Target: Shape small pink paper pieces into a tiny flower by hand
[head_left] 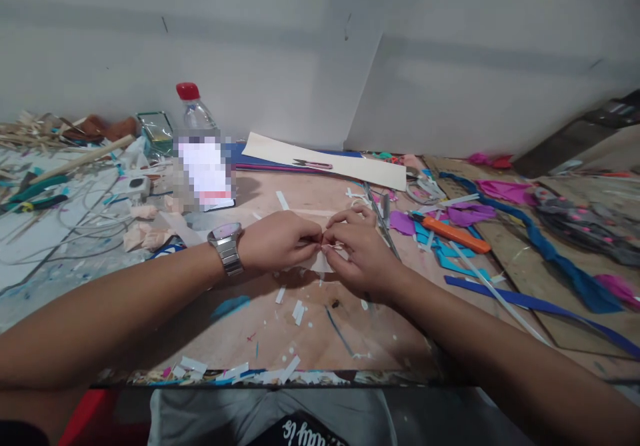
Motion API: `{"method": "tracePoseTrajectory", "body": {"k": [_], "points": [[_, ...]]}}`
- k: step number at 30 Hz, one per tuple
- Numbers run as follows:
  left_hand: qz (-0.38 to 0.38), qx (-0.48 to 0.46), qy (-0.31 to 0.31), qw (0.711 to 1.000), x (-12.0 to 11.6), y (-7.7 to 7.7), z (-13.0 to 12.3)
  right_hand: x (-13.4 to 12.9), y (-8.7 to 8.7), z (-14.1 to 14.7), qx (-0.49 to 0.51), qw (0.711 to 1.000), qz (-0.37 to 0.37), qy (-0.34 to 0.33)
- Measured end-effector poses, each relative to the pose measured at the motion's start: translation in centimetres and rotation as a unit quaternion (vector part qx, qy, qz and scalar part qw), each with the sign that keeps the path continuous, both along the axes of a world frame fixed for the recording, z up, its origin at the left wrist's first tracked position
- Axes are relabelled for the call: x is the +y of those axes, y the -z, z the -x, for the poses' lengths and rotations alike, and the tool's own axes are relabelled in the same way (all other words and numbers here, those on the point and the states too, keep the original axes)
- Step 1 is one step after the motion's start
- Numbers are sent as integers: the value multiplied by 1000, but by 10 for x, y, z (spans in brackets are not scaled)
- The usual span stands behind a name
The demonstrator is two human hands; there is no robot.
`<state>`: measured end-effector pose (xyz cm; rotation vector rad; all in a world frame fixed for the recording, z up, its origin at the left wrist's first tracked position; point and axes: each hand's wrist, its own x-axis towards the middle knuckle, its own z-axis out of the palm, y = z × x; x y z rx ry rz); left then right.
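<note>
My left hand [287,239], with a metal watch [227,246] on its wrist, pinches with thumb and forefinger closed. Its fingertips meet those of my right hand [359,249] over the middle of the table. My right hand is also closed in a pinch, its other fingers curled. Between and just below the fingertips shows a small thin whitish piece [320,264], mostly covered by the fingers; its exact kind cannot be made out. Just beyond my right hand lies a long thin metal tool [377,209], partly hidden by that hand.
A phone [207,173] leans against a red-capped bottle [197,113]. Small pink-handled snips [314,165] lie on a cream strip [365,169] at the back. To the right are an orange cutter [455,234] and blue fabric strips [530,233]. Green-handled pliers [40,191] and sticks lie left.
</note>
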<state>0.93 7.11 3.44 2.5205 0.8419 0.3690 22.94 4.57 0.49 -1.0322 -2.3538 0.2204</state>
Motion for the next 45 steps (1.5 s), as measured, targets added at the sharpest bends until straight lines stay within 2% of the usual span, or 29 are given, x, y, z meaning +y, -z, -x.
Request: {"method": "tracePoseTrajectory", "body": {"k": [10,18,24,30,36,45], "points": [[7,-11,-12,1000,3,-2,3,2,-1,-3,15,1000,-2,-1],[-20,-25,3,999,4,2,3,5,1,-5,47,997,54,-2],[-19,-26,-12,999,5,3,3,4,-1,-4,34,999,28,6],[20,-37,7,999,3,1,2,3,-2,-3,32,998,44,-12],[53,-26,-11,998,3,-3,3,2,-1,-3,31,999,23,-6],[78,-49,7,996,4,0,4,1,-2,-2,25,999,36,-15]]}}
